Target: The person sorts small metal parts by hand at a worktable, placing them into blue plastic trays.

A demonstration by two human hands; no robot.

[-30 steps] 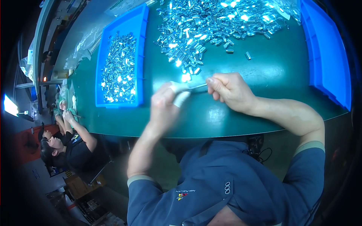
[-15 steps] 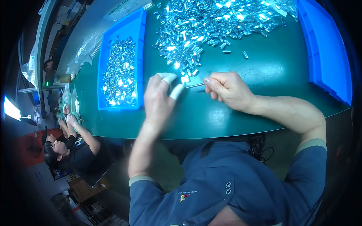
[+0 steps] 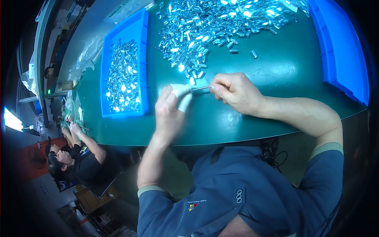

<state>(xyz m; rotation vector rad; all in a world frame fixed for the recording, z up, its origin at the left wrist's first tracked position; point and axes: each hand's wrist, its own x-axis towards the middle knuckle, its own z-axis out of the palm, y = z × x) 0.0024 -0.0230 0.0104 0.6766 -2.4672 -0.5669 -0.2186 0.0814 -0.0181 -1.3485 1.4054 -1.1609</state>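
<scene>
Your right hand (image 3: 235, 93) comes in from the right with the elbow bent out and the forearm running nearly level across the table (image 3: 272, 79). Its thumb and forefinger pinch one end of a thin metal rod (image 3: 200, 88), the other fingers curled under. Your left hand (image 3: 169, 110) reaches up from below, forearm leaning slightly to the right, back of the hand facing up. White covers (image 3: 181, 90) wrap its forefinger and thumb, which point at the rod's other end; you can't tell from here whether they grip it or a small piece there. The rod lies almost level between your two hands, just below the near tip of the pile of shiny metal pieces (image 3: 213, 27). A blue tray (image 3: 143, 63) of similar pieces sits left of your left hand.
</scene>
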